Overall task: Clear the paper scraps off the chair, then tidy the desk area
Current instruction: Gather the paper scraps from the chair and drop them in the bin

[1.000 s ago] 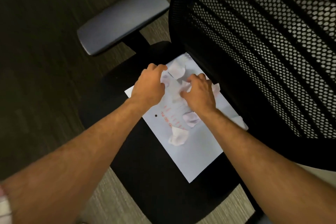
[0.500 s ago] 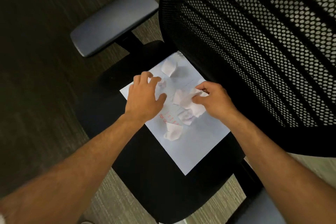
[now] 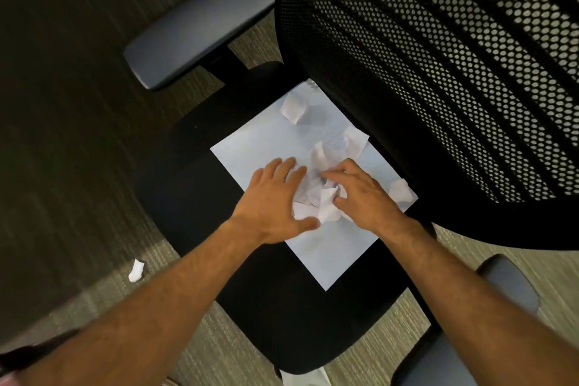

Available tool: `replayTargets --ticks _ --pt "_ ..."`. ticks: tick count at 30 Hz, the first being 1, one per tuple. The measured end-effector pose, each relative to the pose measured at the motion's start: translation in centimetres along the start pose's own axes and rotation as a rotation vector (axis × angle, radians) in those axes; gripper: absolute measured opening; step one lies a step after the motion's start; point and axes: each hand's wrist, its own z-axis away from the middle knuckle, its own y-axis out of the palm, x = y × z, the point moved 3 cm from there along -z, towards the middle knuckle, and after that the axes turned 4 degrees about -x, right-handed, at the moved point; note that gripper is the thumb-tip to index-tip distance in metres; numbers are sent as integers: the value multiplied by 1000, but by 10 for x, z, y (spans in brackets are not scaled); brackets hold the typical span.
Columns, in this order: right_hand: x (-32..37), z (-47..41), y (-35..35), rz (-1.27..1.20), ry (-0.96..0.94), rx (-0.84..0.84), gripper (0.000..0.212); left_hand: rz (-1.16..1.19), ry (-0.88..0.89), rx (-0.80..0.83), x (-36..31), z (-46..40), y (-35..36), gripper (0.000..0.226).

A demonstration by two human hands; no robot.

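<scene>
a bunch of crumpled paper scraps (image 3: 319,197) sits mid-sheet on the white paper sheet (image 3: 329,247) covering the black chair seat (image 3: 282,316), pressed between both hands. the left hand (image 3: 275,204) lies spread with fingers apart against it; the right hand (image 3: 360,194) curls loosely around its other side. another scrap (image 3: 293,109) lies near the sheet's far corner and one (image 3: 400,190) at its right edge.

Chair seat (image 3: 194,185): black, padded, between two grey armrests, in front of a black mesh backrest.
On the seat: one white sheet of paper (image 3: 332,257), lying flat and turned at an angle, its far corner reaching under the backrest.
Floor (image 3: 62,103): striped carpet, dark in shade at the left, paler near the chair.
On the floor: a small crumpled paper scrap (image 3: 136,270) left of the seat, well apart from it; a bit of white paper (image 3: 308,378) at the seat's near edge, only partly in view.
</scene>
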Motion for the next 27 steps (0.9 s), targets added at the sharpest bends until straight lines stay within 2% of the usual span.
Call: replayTargets --ticks 3,6,9,16,19,21,23,27 --pt "4 0 4 87 13 -30 37 -32 39 -21 -6 8 8 94" --pt "8 1 8 170 39 -59 28 -41 69 -66 -9 12 11 67" --pt "9 6 11 213 57 -66 29 -34 55 -63 -9 12 8 47" --pt "7 17 12 55 123 -102 26 106 -50 -12 -1 14 0 26" --pt "11 19 11 8 144 -15 52 166 -111 10 4 15 -1 26" --pt "15 19 11 16 135 46 63 236 -157 5 6 13 -5 37" --pt "18 19 12 57 107 75 58 322 -194 -1 7 5 -14 50" --pt "24 20 13 120 50 13 26 310 -164 -1 4 -29 -37 68"
